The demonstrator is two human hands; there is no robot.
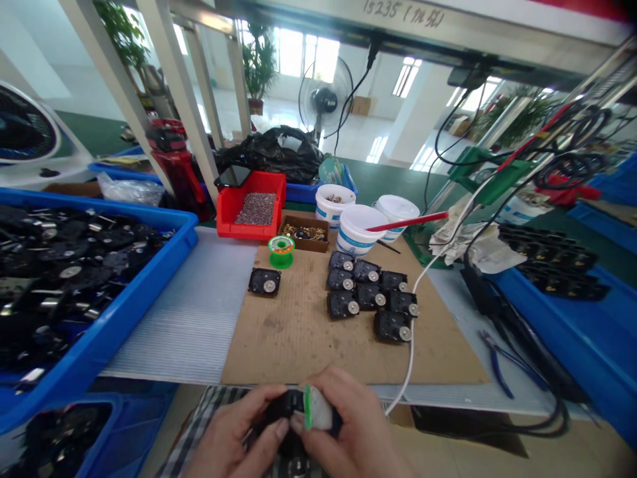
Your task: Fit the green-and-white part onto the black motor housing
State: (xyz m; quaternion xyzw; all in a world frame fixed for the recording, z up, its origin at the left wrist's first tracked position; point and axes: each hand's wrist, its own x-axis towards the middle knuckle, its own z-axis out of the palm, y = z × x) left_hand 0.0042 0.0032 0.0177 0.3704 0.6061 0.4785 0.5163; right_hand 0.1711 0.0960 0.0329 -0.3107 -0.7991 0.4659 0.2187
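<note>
Below the table's front edge, my left hand (pixel 243 431) is closed on a black part (pixel 286 405), thumb and fingers pressed against it. Beside it, my right hand (pixel 355 428) is closed round a white piece with a green edge (pixel 318 408), which meets the black part; its exact kind I cannot make out. The hands cover much of both. On the cardboard sheet (pixel 298 345) ahead, several black square units with round metal discs (pixel 371 295) lie grouped at the right. One similar black unit (pixel 263 282) lies apart at the left.
A blue crate (pixel 164 265) of black parts stands left. Behind the cardboard are a green spool (pixel 281 252), a red bin (pixel 249 229) and white tubs (pixel 355 232). Blue-handled pliers (pixel 502 365) lie right. A white cable (pixel 414 332) crosses the cardboard's right side.
</note>
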